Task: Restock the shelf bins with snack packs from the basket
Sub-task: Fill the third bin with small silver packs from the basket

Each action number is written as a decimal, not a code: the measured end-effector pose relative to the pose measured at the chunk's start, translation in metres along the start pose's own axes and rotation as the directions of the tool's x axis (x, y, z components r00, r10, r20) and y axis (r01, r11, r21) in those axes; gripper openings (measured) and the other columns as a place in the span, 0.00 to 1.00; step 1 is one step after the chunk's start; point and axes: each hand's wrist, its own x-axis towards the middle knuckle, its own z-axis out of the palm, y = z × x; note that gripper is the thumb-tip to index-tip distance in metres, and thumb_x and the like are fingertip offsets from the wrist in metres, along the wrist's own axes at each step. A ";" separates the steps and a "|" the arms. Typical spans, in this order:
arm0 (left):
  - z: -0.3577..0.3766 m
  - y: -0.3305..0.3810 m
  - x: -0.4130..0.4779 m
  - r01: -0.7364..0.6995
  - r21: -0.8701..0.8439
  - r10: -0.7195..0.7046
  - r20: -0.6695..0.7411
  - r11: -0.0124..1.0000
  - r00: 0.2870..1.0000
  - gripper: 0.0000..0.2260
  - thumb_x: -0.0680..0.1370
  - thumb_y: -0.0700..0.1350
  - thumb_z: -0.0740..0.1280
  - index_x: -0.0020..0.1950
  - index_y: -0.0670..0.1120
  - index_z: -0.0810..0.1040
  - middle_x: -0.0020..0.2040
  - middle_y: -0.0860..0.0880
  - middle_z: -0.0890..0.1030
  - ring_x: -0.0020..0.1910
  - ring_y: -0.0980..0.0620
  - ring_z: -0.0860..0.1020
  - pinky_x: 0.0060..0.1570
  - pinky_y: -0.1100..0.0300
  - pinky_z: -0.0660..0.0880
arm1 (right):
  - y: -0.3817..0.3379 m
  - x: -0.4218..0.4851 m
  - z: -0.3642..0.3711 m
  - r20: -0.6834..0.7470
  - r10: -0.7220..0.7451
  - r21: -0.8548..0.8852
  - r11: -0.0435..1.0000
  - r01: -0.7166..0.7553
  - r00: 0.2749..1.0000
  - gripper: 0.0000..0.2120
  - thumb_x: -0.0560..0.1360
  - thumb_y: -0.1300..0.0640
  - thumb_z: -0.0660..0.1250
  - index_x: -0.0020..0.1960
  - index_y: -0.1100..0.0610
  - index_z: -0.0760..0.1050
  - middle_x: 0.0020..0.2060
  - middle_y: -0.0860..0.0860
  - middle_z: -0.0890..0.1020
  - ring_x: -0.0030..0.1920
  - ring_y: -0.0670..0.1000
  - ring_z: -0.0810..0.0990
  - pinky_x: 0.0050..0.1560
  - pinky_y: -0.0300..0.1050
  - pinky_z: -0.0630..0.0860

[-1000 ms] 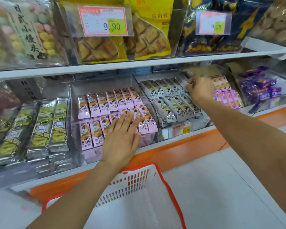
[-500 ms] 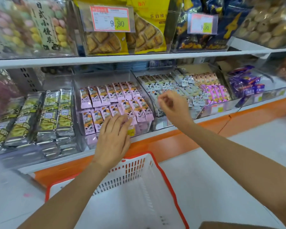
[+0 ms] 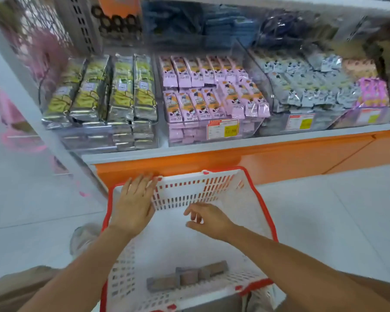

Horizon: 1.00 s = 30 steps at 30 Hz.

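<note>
The shelf [image 3: 212, 149] carries clear bins that seem tilted forward, so the stock faces the aisle. At its left end the yellow-green packs [image 3: 104, 91] stand in tight rows and fill their bin to the front wall.

Below, the left hand [image 3: 134, 206] lies over the far left corner of the basket [image 3: 189, 190], which sits on the floor against the shelf's orange base. Its grip is spread flat, fingers straight and side by side, holding nothing. It is probably steadying the basket, though I cannot tell whether it presses the rim or hovers over it.

The lilac packs [image 3: 212, 91] fill the middle bin in two overlapped rows. The brown packs [image 3: 187, 278], the stock yet to be shelved, lie flat along the basket's near edge. The right hand [image 3: 208, 219] hangs inside the basket near its far wall, grip loosely curled, thumb apart, nothing pinched. I judge the next move is a reach back to those packs.

Further right, the grey-white packs [image 3: 302, 86] lie less tidily, and purple packs [image 3: 372, 91] sit toward the shelf's right end.

A price tag [image 3: 223, 129] with a red top and a yellow block fronts the lilac bin. A second price tag [image 3: 301, 122] of the same kind fronts the grey-white one. Their print is too blurred to read, as are the brand names on the packs.
</note>
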 end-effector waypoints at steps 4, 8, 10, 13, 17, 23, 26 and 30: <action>0.036 -0.020 -0.007 0.072 0.004 -0.072 0.061 0.997 0.996 0.30 0.76 0.50 0.59 0.76 0.39 0.66 0.74 0.39 0.69 0.74 0.37 0.66 0.72 0.39 0.57 | 0.015 0.002 0.055 0.356 0.080 -0.053 0.996 -0.066 0.931 0.16 0.78 0.48 0.67 0.62 0.54 0.74 0.53 0.51 0.80 0.49 0.51 0.77 0.51 0.44 0.72; 0.058 -0.035 -0.014 0.103 0.019 -0.105 0.092 0.994 0.990 0.32 0.75 0.50 0.53 0.78 0.39 0.61 0.77 0.40 0.65 0.76 0.38 0.63 0.75 0.41 0.52 | 0.022 0.007 0.098 0.573 0.157 -0.160 0.984 -0.079 0.805 0.16 0.79 0.51 0.65 0.64 0.55 0.73 0.58 0.53 0.78 0.56 0.54 0.76 0.55 0.45 0.71; 0.065 -0.038 -0.016 0.085 0.039 -0.088 0.075 0.996 0.993 0.32 0.75 0.49 0.55 0.79 0.40 0.59 0.78 0.41 0.62 0.77 0.39 0.60 0.76 0.41 0.52 | 0.023 0.011 0.116 0.623 0.230 -0.248 0.964 -0.090 0.747 0.12 0.78 0.53 0.64 0.59 0.57 0.76 0.53 0.55 0.79 0.52 0.56 0.77 0.53 0.48 0.72; 0.069 -0.038 -0.017 0.094 0.035 -0.096 0.049 0.995 0.994 0.32 0.78 0.47 0.60 0.80 0.41 0.56 0.80 0.42 0.59 0.79 0.40 0.56 0.76 0.40 0.52 | 0.027 0.019 0.137 0.661 0.313 -0.375 0.925 -0.060 0.682 0.11 0.75 0.60 0.65 0.35 0.59 0.71 0.31 0.54 0.74 0.35 0.55 0.74 0.42 0.46 0.71; 0.070 -0.038 -0.017 0.099 0.035 -0.101 0.060 0.994 0.993 0.34 0.77 0.48 0.64 0.80 0.41 0.55 0.80 0.41 0.58 0.79 0.40 0.55 0.76 0.39 0.52 | 0.030 0.025 0.142 0.674 0.345 -0.447 0.895 -0.011 0.653 0.12 0.74 0.62 0.67 0.33 0.58 0.69 0.29 0.52 0.70 0.31 0.53 0.71 0.43 0.46 0.72; 0.068 -0.038 -0.018 0.113 0.036 -0.115 0.083 0.993 0.990 0.34 0.77 0.48 0.64 0.80 0.42 0.55 0.80 0.42 0.58 0.79 0.40 0.55 0.76 0.39 0.52 | 0.031 0.025 0.138 0.663 0.390 -0.424 0.899 -0.108 0.639 0.03 0.73 0.62 0.69 0.41 0.62 0.77 0.37 0.56 0.77 0.37 0.54 0.73 0.38 0.43 0.70; 0.067 -0.037 -0.018 0.128 -0.005 -0.128 0.082 0.992 0.988 0.35 0.76 0.46 0.67 0.80 0.42 0.56 0.79 0.42 0.59 0.79 0.40 0.56 0.76 0.40 0.52 | 0.031 0.015 0.126 0.635 0.415 -0.336 0.908 -0.251 0.651 0.12 0.72 0.61 0.71 0.55 0.63 0.79 0.51 0.57 0.80 0.48 0.54 0.77 0.43 0.43 0.75; 0.062 -0.028 -0.019 0.084 -0.103 -0.080 0.041 0.991 0.996 0.33 0.73 0.43 0.71 0.77 0.41 0.65 0.78 0.42 0.63 0.78 0.40 0.58 0.76 0.41 0.51 | 0.029 0.010 0.092 0.553 0.433 -0.109 0.884 -0.454 0.712 0.07 0.72 0.58 0.71 0.49 0.57 0.77 0.55 0.54 0.79 0.50 0.52 0.78 0.50 0.45 0.78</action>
